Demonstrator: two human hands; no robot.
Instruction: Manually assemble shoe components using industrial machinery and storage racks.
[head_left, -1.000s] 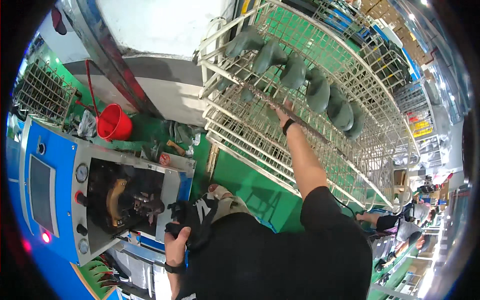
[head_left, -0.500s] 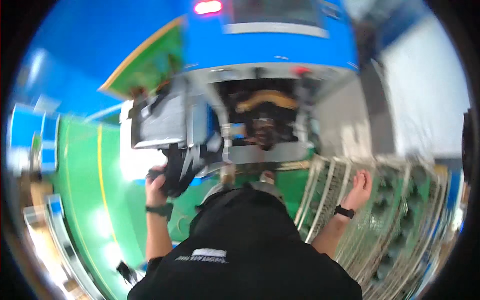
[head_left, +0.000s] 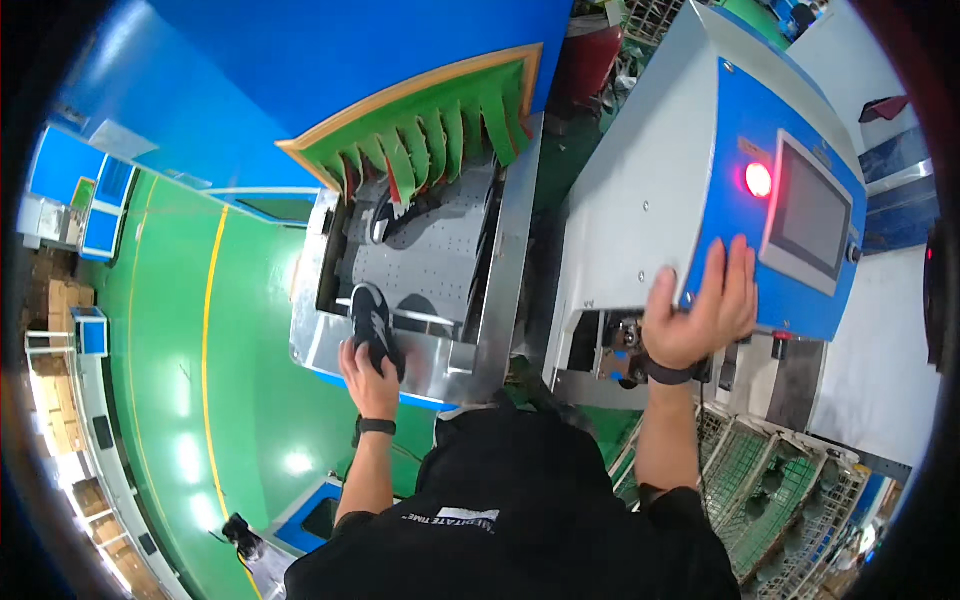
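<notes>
My left hand (head_left: 369, 376) grips the heel of a black shoe (head_left: 372, 320) and holds it on the near end of a grey conveyor belt (head_left: 425, 262). A second dark shoe (head_left: 392, 214) lies farther along the belt, under green flap curtains (head_left: 440, 135) at a tunnel mouth. My right hand (head_left: 703, 308) lies flat with fingers spread against the blue front corner of a grey and blue machine (head_left: 700, 170), just below its lit red lamp (head_left: 758, 180) and left of its screen (head_left: 808, 218).
A wire rack cart (head_left: 775, 495) with dark moulded shapes stands at my lower right. Green floor with a yellow line (head_left: 205, 330) stretches to the left, with blue cabinets (head_left: 85, 205) and stacked boxes (head_left: 60, 400) along its far edge.
My view has swung from the wire rack to the conveyor. My left hand has carried the black shoe onto the belt. My right hand has left the rack and now rests on the machine.
</notes>
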